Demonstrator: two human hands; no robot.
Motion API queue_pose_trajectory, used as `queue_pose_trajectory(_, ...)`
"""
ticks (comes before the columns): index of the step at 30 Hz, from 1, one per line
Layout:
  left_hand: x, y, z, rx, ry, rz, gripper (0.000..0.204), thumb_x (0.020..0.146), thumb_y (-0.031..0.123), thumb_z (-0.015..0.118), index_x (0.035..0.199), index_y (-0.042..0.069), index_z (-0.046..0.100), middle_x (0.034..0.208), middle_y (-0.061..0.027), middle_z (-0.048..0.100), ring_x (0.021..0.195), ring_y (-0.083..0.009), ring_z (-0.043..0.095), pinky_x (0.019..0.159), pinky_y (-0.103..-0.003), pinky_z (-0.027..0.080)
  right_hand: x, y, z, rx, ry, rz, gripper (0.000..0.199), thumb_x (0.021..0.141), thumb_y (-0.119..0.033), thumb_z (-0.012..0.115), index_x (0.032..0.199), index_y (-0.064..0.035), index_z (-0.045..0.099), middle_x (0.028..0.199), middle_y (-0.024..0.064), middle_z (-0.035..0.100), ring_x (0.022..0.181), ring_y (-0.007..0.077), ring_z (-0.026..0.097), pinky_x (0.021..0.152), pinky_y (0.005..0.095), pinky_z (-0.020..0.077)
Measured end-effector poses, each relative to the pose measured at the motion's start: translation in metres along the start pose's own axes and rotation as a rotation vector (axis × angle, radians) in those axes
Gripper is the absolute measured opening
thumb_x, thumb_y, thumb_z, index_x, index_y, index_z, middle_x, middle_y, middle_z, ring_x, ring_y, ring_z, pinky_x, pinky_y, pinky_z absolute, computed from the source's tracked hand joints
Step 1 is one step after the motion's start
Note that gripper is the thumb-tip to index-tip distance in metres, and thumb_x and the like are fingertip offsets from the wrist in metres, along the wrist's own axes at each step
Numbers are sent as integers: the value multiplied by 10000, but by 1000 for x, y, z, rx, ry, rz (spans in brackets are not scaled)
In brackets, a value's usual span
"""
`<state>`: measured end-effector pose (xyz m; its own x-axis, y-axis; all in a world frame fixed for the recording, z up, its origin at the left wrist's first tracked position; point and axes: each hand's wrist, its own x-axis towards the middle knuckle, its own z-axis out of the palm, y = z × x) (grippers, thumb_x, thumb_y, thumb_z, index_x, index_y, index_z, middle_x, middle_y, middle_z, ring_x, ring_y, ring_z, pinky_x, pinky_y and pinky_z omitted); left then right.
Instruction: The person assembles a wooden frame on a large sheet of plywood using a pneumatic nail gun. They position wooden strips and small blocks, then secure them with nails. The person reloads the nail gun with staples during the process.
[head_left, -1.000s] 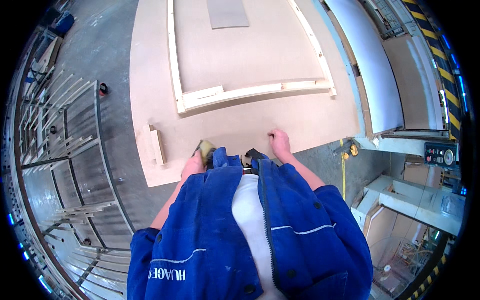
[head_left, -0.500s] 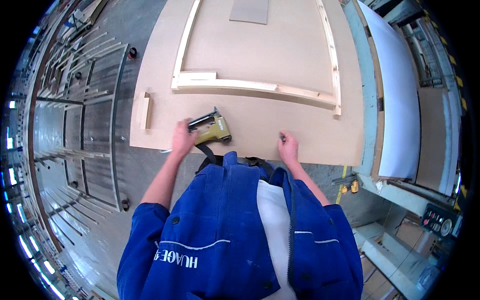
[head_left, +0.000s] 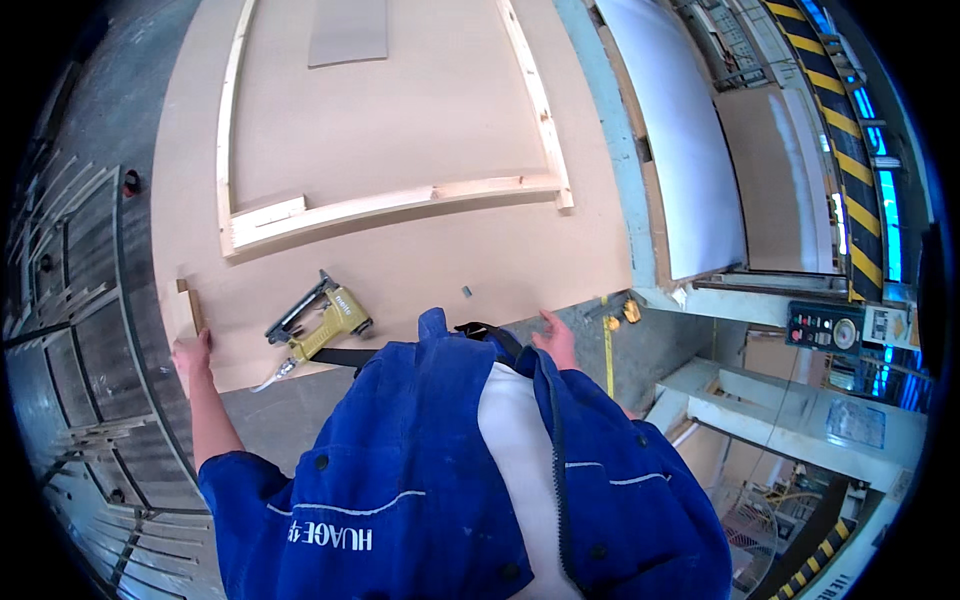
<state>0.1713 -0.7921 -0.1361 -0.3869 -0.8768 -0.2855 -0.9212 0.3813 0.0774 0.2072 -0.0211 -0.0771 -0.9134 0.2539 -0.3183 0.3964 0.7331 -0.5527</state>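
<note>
At the left side of the board, my left hand [head_left: 191,353] closes round the near end of a short wooden block [head_left: 189,300]; its fingertips are partly hidden. A green-and-black staple gun [head_left: 335,318] lies on its side on the board, to the right of that hand, with an air hose fitting [head_left: 283,370] at its handle end. My right hand [head_left: 556,340] is empty at the near edge, fingers apart. Between the gun and this hand lies a small dark strip [head_left: 467,292], perhaps staples.
A pale wooden frame [head_left: 390,203] rests on the large brown board [head_left: 480,255], with a grey panel piece [head_left: 348,35] inside it. On the right stand a machine with a white sheet [head_left: 690,150] and a control box [head_left: 823,327]. Metal racks [head_left: 135,310] stand at left.
My left hand has left the staple gun and moved left to the wooden block. My right hand has let go of the small dark strip and drawn back. The view has turned right.
</note>
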Motion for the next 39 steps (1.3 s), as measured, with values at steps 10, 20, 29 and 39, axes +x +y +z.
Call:
queue_pose_trajectory(10,-159,120,-15,-674,25,651,743,784,173,857,1406,-9,494,1290,-202,577,1212,-374,573,1066,-449,447,43,16,-2,31,99,-52,621,805,-92,777,1395,-49,587,1287,161,685,1024,230,718,855,352,589)
queue_pose_trajectory(20,-366,263,51,-305,-372,1022,721,722,51,823,1365,55,497,1296,-205,552,1223,-413,549,1069,-467,467,206,-29,-69,29,-39,-361,710,793,-50,721,1466,-62,494,1440,212,535,1288,396,555,1059,434,501)
queue_pose_trajectory(29,-429,251,88,-201,-109,641,843,758,33,802,1493,55,390,1347,-218,530,1240,-406,548,1074,-467,469,326,-44,-103,-228,-277,-548,1005,729,3,788,1588,-235,323,1652,182,253,1492,393,341,1213,442,390)
queue_pose_trajectory(39,-459,234,86,-555,-371,545,425,888,135,792,1243,-46,644,1069,-152,737,952,-245,720,861,-347,589,360,-54,-115,-227,-435,-650,773,688,-20,810,1414,-155,579,1666,137,278,1431,363,448,1161,425,460)
